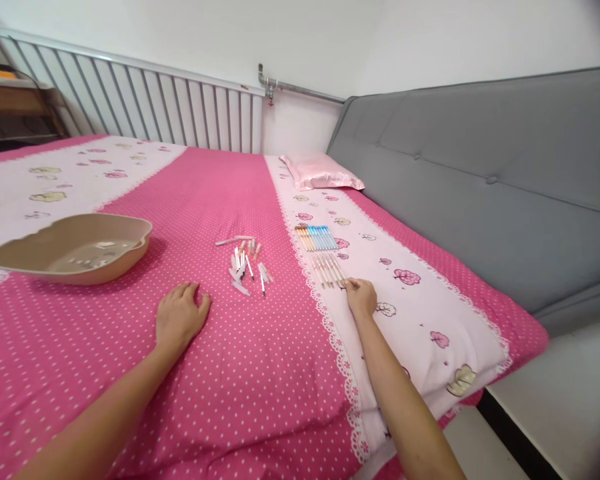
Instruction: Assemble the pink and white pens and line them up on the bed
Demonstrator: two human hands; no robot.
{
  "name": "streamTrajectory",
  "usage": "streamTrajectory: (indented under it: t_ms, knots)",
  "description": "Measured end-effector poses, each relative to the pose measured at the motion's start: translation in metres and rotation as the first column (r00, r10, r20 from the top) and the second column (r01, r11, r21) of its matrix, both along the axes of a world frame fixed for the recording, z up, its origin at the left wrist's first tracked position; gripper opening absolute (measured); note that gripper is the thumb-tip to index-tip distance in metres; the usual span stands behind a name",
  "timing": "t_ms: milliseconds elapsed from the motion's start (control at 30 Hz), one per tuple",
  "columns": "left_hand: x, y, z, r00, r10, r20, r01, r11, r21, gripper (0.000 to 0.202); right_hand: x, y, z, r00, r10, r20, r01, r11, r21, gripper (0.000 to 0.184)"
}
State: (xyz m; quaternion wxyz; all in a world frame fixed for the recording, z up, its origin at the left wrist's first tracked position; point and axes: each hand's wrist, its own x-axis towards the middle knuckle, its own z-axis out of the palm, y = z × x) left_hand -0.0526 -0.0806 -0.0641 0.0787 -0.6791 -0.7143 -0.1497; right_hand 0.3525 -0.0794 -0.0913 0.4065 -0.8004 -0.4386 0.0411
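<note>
My left hand (179,315) rests palm down on the pink polka-dot bedspread, fingers apart, holding nothing. On the pale printed strip to the right, my right hand (362,296) pinches the near end of a light-coloured pen (341,272). That pen lies at the right end of a row of pale pens (326,269) set side by side. Just beyond it is a second row, with orange-brown pens (305,239) on the left and blue pens (323,238) on the right. Between my hands lies a loose heap of pen parts (245,263), white sticks and pale barrels or caps.
A beige plastic basin (100,270) with small pale pieces inside stands at the left. A pink satin pillow (323,172) lies near the grey padded headboard (460,180). Behind the bed runs a white radiator (180,107), with a metal pipe (305,89) beside it.
</note>
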Motion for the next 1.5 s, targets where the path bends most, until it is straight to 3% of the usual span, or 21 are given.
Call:
streamTrajectory:
  t_ms: [333, 700, 900, 1000, 1133, 1333, 1433, 1500]
  knots:
    - [0.001, -0.002, 0.002, 1.000, 0.000, 0.009, 0.000, 1.000, 0.009, 0.059, 0.000, 0.000, 0.000, 1.000, -0.004, -0.018, 0.004, 1.000, 0.012, 0.029]
    - [0.000, -0.003, 0.001, 1.000, -0.007, 0.029, 0.006, 1.000, 0.024, 0.057, -0.003, 0.001, 0.000, 0.988, -0.112, -0.104, 0.123, 0.988, 0.098, 0.035]
    - [0.000, -0.007, 0.001, 0.998, -0.006, 0.060, 0.005, 1.000, 0.028, 0.055, -0.008, 0.004, 0.021, 0.960, -0.162, -0.227, 0.200, 0.966, 0.160, 0.028]
    - [0.000, -0.008, 0.000, 0.997, -0.009, 0.073, 0.007, 0.999, 0.031, 0.054, -0.030, 0.013, 0.046, 0.962, -0.095, -0.256, 0.163, 0.953, 0.257, 0.031]
    - [-0.001, -0.010, -0.001, 0.996, -0.008, 0.085, 0.007, 1.000, 0.020, 0.055, -0.083, 0.036, 0.089, 0.964, 0.094, -0.247, 0.016, 0.913, 0.409, 0.035]
    - [-0.002, -0.012, -0.001, 0.995, -0.021, 0.100, 0.019, 1.000, 0.020, 0.054, -0.179, 0.061, 0.153, 0.828, 0.476, -0.296, -0.178, 0.724, 0.666, 0.029]
    - [-0.002, -0.012, -0.002, 0.994, -0.013, 0.105, 0.012, 1.000, 0.010, 0.053, -0.215, 0.063, 0.164, 0.745, 0.581, -0.329, -0.237, 0.690, 0.683, 0.026]
    - [-0.003, -0.013, -0.003, 0.992, -0.002, 0.126, 0.002, 1.000, -0.001, 0.054, -0.229, 0.064, 0.160, 0.714, 0.612, -0.339, -0.262, 0.683, 0.682, 0.027]
